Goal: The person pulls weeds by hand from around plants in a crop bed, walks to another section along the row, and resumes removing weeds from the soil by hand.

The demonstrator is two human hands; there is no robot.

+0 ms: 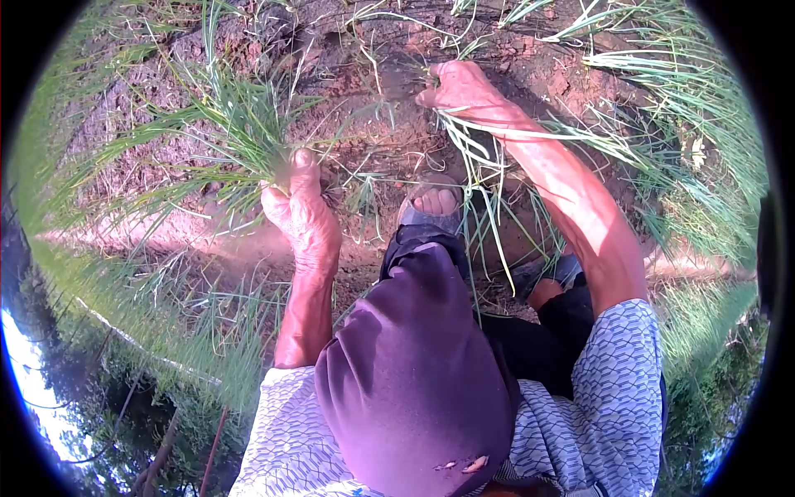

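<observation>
My left hand (303, 207) is closed around a bunch of green grass (244, 124), its blades fanning up and to the left above the soil. My right hand (465, 89) reaches forward to the ground with its fingers curled together. Whatever lies between those fingertips is blurred and I cannot make it out. Long tubular green leaves, like onion plants (489, 178), stand just below that hand, and some cross the right forearm.
Reddish-brown soil (364, 124) carries scattered weeds and dry stalks. Dense rows of long green leaves (704, 124) grow on the right. A sandalled foot (435, 203) stands between my arms, below a knee in purple cloth (414, 356). Another shoe (567, 269) is at the right.
</observation>
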